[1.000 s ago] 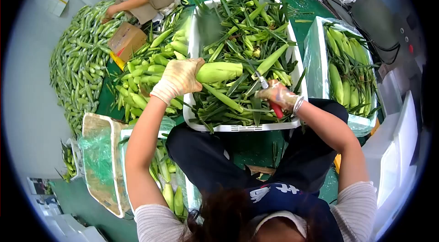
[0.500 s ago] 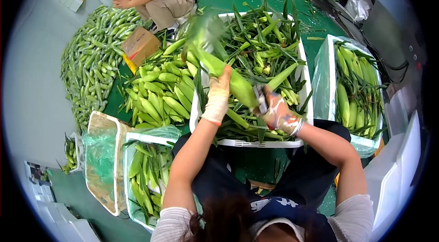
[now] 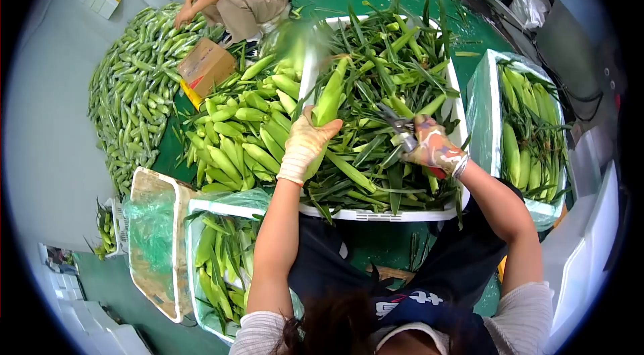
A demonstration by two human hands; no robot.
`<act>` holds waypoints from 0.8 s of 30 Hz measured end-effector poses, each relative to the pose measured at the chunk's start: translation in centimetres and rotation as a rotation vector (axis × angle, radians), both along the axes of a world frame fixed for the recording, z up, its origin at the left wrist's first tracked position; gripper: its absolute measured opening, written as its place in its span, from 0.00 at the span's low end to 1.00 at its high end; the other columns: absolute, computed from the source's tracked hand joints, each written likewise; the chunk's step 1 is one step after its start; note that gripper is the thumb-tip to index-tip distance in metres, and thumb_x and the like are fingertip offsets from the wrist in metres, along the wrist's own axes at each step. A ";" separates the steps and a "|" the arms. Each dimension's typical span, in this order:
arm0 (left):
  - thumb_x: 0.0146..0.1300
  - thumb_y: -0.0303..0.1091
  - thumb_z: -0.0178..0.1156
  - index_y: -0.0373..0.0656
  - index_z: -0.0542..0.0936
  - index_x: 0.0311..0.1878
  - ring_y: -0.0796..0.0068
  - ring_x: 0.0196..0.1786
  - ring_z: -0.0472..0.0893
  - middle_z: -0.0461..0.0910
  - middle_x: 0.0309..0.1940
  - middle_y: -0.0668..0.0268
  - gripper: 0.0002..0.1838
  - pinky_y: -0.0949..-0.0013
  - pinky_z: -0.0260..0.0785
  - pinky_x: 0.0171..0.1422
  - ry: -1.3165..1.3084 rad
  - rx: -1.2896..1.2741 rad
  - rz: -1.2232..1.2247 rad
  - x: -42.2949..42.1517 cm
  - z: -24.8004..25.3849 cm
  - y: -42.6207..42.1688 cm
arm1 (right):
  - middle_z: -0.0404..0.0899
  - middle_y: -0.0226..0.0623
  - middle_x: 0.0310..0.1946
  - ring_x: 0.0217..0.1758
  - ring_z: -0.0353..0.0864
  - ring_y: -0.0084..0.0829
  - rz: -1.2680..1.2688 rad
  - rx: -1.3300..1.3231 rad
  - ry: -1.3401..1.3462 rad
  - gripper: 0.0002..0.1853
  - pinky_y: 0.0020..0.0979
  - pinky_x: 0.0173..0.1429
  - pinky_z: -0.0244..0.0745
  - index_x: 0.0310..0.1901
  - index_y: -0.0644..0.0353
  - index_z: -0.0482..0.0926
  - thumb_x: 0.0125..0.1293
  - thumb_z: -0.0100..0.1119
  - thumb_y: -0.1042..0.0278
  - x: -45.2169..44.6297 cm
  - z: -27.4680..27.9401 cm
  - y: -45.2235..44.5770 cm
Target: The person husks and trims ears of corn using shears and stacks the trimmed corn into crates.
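Observation:
My left hand (image 3: 307, 144), in a pale glove, is wrapped round an ear of corn (image 3: 331, 95) in its green husk. The ear stands nearly upright over the left side of a white crate (image 3: 379, 216) full of cut husk leaves and stalk ends. Over the crate's right side, my right hand (image 3: 436, 148), in a camouflage-patterned glove, is closed on a pair of pruning shears (image 3: 400, 125). The blades point up and left, apart from the ear. Left of the crate lies a heap of husked-green corn ears (image 3: 235, 144).
Plastic-lined white boxes of corn stand at right (image 3: 562, 134) and lower left (image 3: 225, 204). An empty-looking lined crate (image 3: 151, 231) tilts beside the latter. A cardboard box (image 3: 206, 68) sits between the heap and a pile of bagged corn (image 3: 137, 97), where another person (image 3: 251, 3) sits.
My left hand has drawn the ear left and turned it more upright. My right hand with the shears has moved right, off the ear. The other person's hands have lowered to the bagged pile.

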State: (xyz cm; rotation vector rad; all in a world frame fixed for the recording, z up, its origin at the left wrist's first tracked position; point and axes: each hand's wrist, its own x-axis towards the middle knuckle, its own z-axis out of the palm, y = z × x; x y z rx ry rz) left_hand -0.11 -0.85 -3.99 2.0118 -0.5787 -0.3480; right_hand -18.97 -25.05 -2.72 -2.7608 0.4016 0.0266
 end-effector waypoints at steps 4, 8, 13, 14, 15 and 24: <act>0.46 0.44 0.74 0.34 0.70 0.57 0.60 0.37 0.83 0.83 0.34 0.52 0.38 0.67 0.74 0.46 -0.232 0.320 -0.004 -3.9 4.6 -1.8 | 0.75 0.52 0.47 0.51 0.75 0.41 0.012 0.585 0.176 0.45 0.35 0.57 0.70 0.57 0.69 0.63 0.44 0.73 0.46 1.1 3.9 2.2; 0.49 0.42 0.72 0.31 0.70 0.57 0.65 0.41 0.84 0.83 0.37 0.53 0.36 0.69 0.74 0.47 -0.319 0.319 -0.135 -6.6 4.0 -2.9 | 0.78 0.43 0.42 0.46 0.76 0.31 0.164 0.702 0.036 0.31 0.30 0.50 0.72 0.50 0.68 0.70 0.49 0.72 0.59 2.2 3.2 0.9; 0.53 0.26 0.69 0.30 0.63 0.63 0.79 0.43 0.79 0.79 0.47 0.63 0.36 0.73 0.73 0.52 0.593 -0.350 -0.097 -4.1 3.6 -2.3 | 0.74 0.29 0.17 0.15 0.73 0.20 -0.073 1.066 0.086 0.09 0.23 0.19 0.69 0.29 0.64 0.73 0.56 0.65 0.71 0.3 3.8 1.4; 0.53 0.28 0.69 0.30 0.63 0.63 0.78 0.44 0.79 0.79 0.47 0.62 0.37 0.73 0.73 0.52 0.500 -0.302 -0.197 -3.1 2.9 -1.5 | 0.73 0.29 0.17 0.15 0.73 0.20 -0.076 1.109 0.115 0.10 0.24 0.18 0.70 0.29 0.64 0.73 0.56 0.65 0.71 -0.1 3.8 1.6; 0.53 0.29 0.69 0.30 0.62 0.64 0.77 0.45 0.79 0.78 0.48 0.60 0.37 0.72 0.72 0.53 0.410 -0.253 -0.294 -2.6 2.5 -1.0 | 0.73 0.29 0.15 0.12 0.70 0.21 -0.072 1.148 0.080 0.12 0.26 0.18 0.67 0.26 0.62 0.73 0.57 0.66 0.66 -0.5 3.9 1.9; 0.50 0.63 0.65 0.41 0.68 0.58 0.67 0.36 0.78 0.75 0.39 0.63 0.41 0.63 0.75 0.42 0.887 -0.666 -0.210 -3.4 4.9 0.3 | 0.76 0.33 0.41 0.45 0.76 0.24 -0.011 1.188 0.086 0.26 0.29 0.51 0.74 0.50 0.61 0.69 0.56 0.68 0.57 -1.6 2.7 2.2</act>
